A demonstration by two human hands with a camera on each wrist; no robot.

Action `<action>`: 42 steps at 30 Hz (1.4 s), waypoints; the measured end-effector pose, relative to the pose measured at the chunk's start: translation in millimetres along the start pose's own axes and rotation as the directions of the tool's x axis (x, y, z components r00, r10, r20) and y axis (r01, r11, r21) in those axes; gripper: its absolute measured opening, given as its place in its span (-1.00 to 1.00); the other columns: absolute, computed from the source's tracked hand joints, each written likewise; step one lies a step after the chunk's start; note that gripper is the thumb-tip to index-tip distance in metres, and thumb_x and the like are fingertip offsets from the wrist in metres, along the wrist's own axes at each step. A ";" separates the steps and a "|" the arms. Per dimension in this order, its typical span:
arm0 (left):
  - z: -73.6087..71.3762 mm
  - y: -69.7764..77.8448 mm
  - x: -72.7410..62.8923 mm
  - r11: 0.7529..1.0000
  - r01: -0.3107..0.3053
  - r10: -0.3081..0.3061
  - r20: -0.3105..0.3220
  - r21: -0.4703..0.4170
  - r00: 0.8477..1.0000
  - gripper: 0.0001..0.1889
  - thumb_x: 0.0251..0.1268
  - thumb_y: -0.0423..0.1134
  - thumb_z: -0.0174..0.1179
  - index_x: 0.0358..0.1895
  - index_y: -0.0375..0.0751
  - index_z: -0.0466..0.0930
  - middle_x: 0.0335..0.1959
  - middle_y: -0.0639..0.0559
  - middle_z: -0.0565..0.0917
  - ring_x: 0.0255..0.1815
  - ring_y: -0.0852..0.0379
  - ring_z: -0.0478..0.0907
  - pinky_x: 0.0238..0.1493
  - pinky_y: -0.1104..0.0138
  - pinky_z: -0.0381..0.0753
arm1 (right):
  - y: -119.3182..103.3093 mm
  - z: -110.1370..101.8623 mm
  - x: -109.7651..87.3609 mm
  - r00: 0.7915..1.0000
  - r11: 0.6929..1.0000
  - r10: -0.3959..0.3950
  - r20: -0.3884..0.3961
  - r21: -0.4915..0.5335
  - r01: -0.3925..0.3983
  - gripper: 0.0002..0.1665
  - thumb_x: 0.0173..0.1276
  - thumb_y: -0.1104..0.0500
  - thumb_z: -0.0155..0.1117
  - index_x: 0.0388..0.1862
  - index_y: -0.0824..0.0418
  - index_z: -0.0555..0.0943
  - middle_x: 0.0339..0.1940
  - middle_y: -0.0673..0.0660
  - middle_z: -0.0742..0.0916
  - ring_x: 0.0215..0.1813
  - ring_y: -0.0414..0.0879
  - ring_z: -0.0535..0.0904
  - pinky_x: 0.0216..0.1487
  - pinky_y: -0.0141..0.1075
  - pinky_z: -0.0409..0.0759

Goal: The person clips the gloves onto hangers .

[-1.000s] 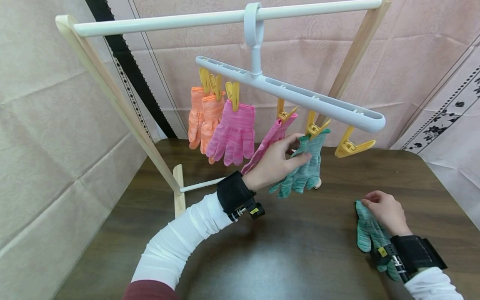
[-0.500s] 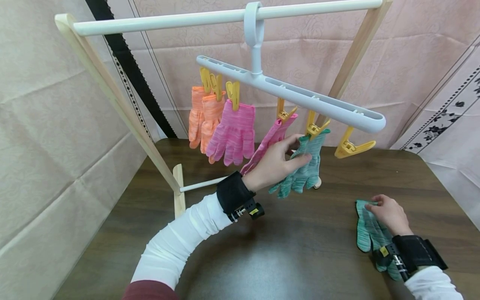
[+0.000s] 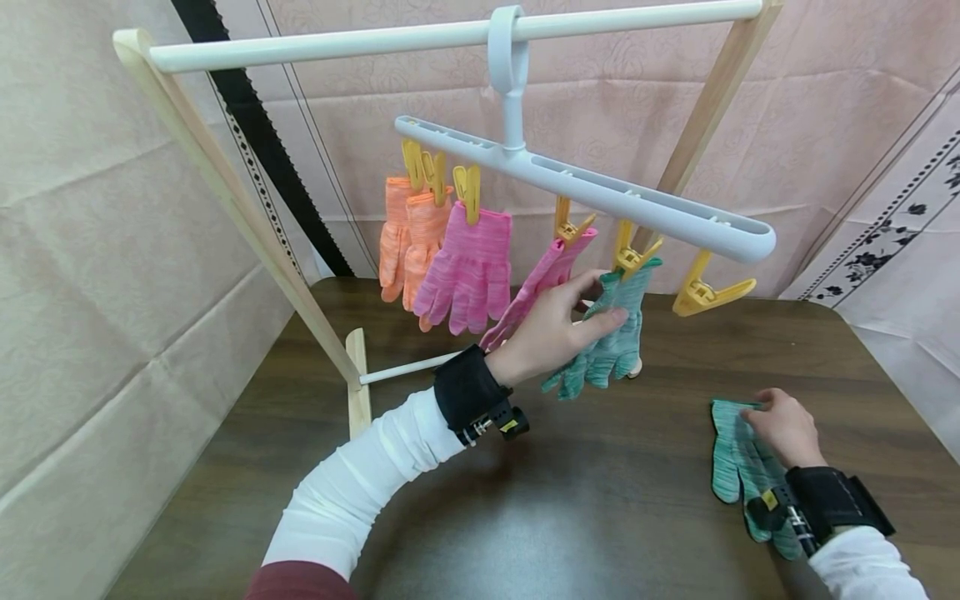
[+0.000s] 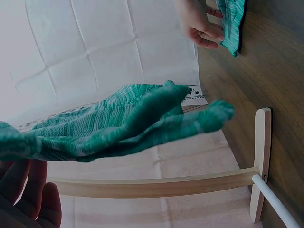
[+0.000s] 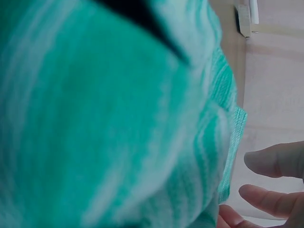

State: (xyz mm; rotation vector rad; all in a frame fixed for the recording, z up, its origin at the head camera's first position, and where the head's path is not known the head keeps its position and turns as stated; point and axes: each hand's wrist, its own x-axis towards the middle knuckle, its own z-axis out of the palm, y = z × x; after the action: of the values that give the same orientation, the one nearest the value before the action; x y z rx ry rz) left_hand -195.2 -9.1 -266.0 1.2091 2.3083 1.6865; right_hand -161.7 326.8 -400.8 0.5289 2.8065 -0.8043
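A green knitted glove (image 3: 622,329) hangs from a yellow clip (image 3: 633,254) on the pale blue hanger (image 3: 600,193). My left hand (image 3: 551,327) pinches this glove near its cuff, thumb in front and fingers behind. In the left wrist view the hanging glove (image 4: 109,126) stretches out past my fingers (image 4: 35,190). A second green glove (image 3: 731,458) lies on the table at the right, with my right hand (image 3: 789,429) over its edge near the cuff. The right wrist view shows my right thumb (image 5: 275,160) and index finger apart beside that glove (image 5: 118,118).
Two orange gloves (image 3: 426,237) and two pink gloves (image 3: 474,267) hang from clips further left. One yellow clip (image 3: 708,292) at the hanger's right end holds nothing. The hanger hooks over a white rod (image 3: 337,46) on a wooden frame (image 3: 240,208), standing on the dark table (image 3: 600,500).
My right hand has shifted slightly rightward and down, uncovering more of the glove on the table. The left hand stays nearly in place, and the hanger has swayed a little.
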 end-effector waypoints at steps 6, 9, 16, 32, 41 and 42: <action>1.7 0.5 -0.8 1.000 -0.013 0.013 -0.008 0.025 1.000 -0.57 0.20 -0.24 0.05 0.13 -0.27 0.28 -0.14 -0.09 0.55 -0.22 0.15 0.51 -0.20 0.44 0.51 | 1.3 -2.0 2.4 1.000 1.000 -0.013 0.005 -0.016 0.013 -0.38 0.20 0.13 0.05 0.07 0.56 0.20 -0.02 0.56 0.37 -0.15 0.30 0.35 -0.29 -0.05 0.36; 2.1 0.7 -1.3 0.999 -0.016 0.016 -0.012 0.032 1.000 -0.57 0.20 -0.23 0.05 0.14 -0.26 0.28 -0.11 -0.08 0.55 -0.19 0.16 0.51 -0.17 0.47 0.49 | 1.1 -2.2 2.7 1.000 1.000 -0.017 0.006 -0.026 0.017 -0.39 0.19 0.13 0.05 0.06 0.57 0.21 -0.03 0.57 0.38 -0.15 0.30 0.36 -0.29 -0.05 0.36; 2.3 1.5 -3.0 0.998 -0.032 0.034 -0.044 0.062 0.998 -0.57 0.19 -0.23 0.06 0.13 -0.26 0.30 -0.11 -0.06 0.55 -0.13 0.19 0.47 -0.07 0.51 0.41 | 0.4 -1.7 3.5 1.000 0.998 -0.031 -0.004 -0.054 0.030 -0.41 0.17 0.15 0.06 0.03 0.58 0.23 -0.05 0.57 0.40 -0.16 0.30 0.37 -0.28 -0.03 0.36; 2.0 3.4 -11.7 0.989 -0.088 0.105 -0.148 0.118 0.983 -0.55 0.16 -0.24 0.06 0.13 -0.31 0.31 -0.07 -0.09 0.54 -0.05 0.16 0.44 -0.03 0.37 0.45 | 1.3 -2.5 4.2 0.999 0.998 -0.034 -0.005 -0.062 0.033 -0.39 0.15 0.14 0.09 0.02 0.59 0.24 -0.04 0.58 0.40 -0.14 0.33 0.36 -0.26 0.00 0.35; 2.2 4.3 -17.4 0.980 -0.173 0.191 -0.237 0.096 0.953 -0.55 0.11 -0.22 0.05 0.10 -0.29 0.33 -0.08 -0.10 0.53 -0.10 0.17 0.45 -0.15 0.41 0.47 | 0.7 -4.1 6.2 0.999 0.995 -0.052 0.003 -0.080 0.052 -0.39 0.16 0.14 0.09 0.02 0.61 0.25 -0.05 0.59 0.40 -0.13 0.34 0.36 -0.23 0.03 0.35; 2.6 4.1 -17.8 0.977 -0.190 0.210 -0.247 0.101 0.946 -0.55 0.10 -0.21 0.04 0.09 -0.30 0.33 -0.09 -0.10 0.53 -0.11 0.18 0.45 -0.16 0.43 0.47 | 0.8 -4.2 6.5 0.998 0.995 -0.056 0.005 -0.084 0.056 -0.39 0.16 0.15 0.09 0.01 0.61 0.25 -0.05 0.59 0.40 -0.13 0.34 0.36 -0.22 0.04 0.35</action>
State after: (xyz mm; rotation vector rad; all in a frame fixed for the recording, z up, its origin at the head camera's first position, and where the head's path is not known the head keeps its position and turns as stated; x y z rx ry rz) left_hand -179.4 -17.2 -270.7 1.3550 2.4894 1.9447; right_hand -167.7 331.6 -399.3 0.4377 2.8496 -0.6926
